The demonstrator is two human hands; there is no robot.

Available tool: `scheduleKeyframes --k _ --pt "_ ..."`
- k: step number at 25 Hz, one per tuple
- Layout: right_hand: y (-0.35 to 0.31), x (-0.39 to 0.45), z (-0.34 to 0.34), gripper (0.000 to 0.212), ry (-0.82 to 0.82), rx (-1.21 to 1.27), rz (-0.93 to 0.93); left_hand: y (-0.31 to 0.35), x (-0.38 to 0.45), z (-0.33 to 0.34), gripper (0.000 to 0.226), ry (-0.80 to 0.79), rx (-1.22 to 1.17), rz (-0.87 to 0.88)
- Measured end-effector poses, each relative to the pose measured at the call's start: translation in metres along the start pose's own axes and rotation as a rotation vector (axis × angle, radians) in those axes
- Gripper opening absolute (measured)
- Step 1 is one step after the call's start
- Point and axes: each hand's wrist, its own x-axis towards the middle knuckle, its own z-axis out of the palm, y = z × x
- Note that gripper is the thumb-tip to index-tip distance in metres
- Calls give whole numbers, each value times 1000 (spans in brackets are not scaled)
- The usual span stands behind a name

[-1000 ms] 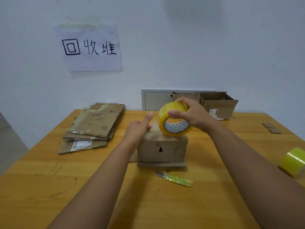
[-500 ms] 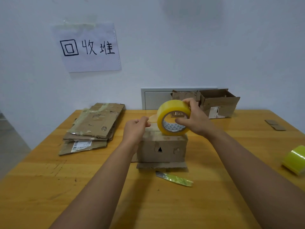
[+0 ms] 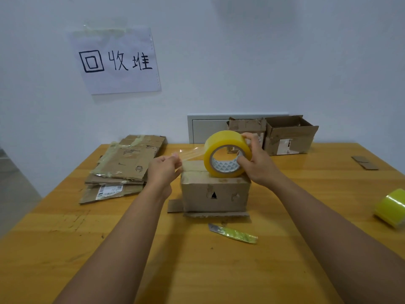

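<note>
Wooden table [image 3: 65, 249] against a plain white wall [image 3: 263, 51]
A handwritten paper sign [image 3: 116, 62] is taped to the wall, a white panel [image 3: 208, 130] sits low behind the table's far edge, and grey floor [image 3: 13, 194] shows at left.

Your wooden counter [image 3: 197, 270] carries a small cardboard box [image 3: 215, 194] near its middle. Left of that box you have a stack of flattened cardboard [image 3: 125, 170], and just in front of it lies a yellow-green utility knife [image 3: 233, 233]. Behind the box, to the right, two open cardboard boxes [image 3: 289, 137] stand against the wall. A cardboard scrap [image 3: 364, 162] lies well to its right, and a yellow tape roll [image 3: 391, 208] sits farther right at the counter's edge.
</note>
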Motion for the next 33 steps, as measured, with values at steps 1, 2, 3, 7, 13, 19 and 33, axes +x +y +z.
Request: scheduleKeyframes --k 1,2,3,7,13,19,33 --pt "-2 2 1 50 12 -21 -2 -1 3 -4 14 -9 -35 -18" --pt "-5 3 2 52 6 -32 -1 -2 5 -8 13 -12 -62 -39" --pt "-6 3 3 55 -9 -39 1 -4 5 -10 11 -10 -94 -65" --pt "-3 0 12 52 -13 -86 56 -8 4 -15 12 -6 -167 -150" --pt "-10 2 18 51 -42 -318 94 -15 2 -28 16 -98 -152 -215" --pt "-22 10 21 40 -24 -471 99 -17 -3 -34 14 -114 -134 -259" --pt "-13 8 28 49 45 -492 92 -49 0 -21 48 -14 568 -57"
